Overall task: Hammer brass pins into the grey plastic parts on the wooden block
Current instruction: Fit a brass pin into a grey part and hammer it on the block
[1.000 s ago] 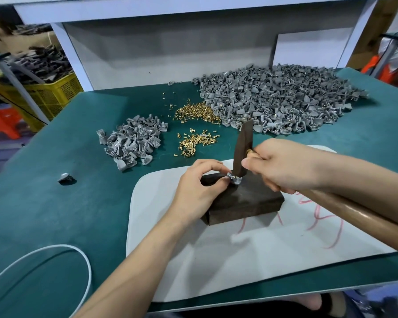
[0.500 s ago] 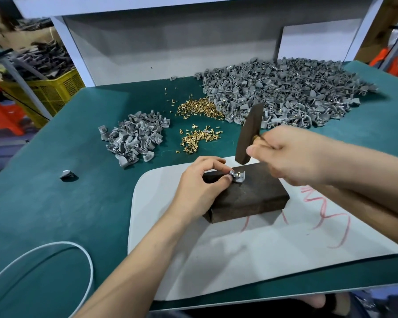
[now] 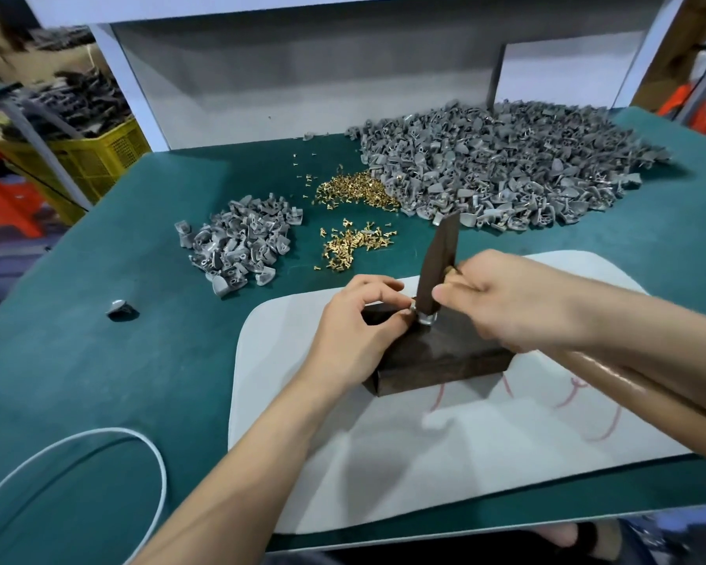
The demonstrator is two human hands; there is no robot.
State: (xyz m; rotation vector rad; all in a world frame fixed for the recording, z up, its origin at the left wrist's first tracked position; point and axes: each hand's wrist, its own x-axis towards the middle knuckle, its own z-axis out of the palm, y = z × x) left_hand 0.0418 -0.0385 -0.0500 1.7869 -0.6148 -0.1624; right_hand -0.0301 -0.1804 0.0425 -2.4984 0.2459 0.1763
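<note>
On a green desk (image 3: 98,360), over a white mat (image 3: 465,462), a person is tapping a pin into a grey part (image 3: 424,318) that is sitting on top of a dark block (image 3: 445,360), toward its far edge. The left hand (image 3: 355,332) is pinching the part between thumb and forefinger, apparently to stop it skidding under the blow. The right hand (image 3: 518,303) is clenching the hammer (image 3: 439,271) high on the handle, close under the head, a choked grip that likely trades force for aim on so small a target. The hammer head is standing nearly upright, its long axis running top to bottom with the top leaning slightly right, its lower face pointing down onto the part; the handle is trailing off to the lower right. The block is lying lengthwise left to right. The driven pin is hiding beneath the hammer face. Loose pins (image 3: 355,246), a big heap (image 3: 506,169) and a small heap (image 3: 237,246) of parts are lying beyond the mat, seemingly within easy reach
</note>
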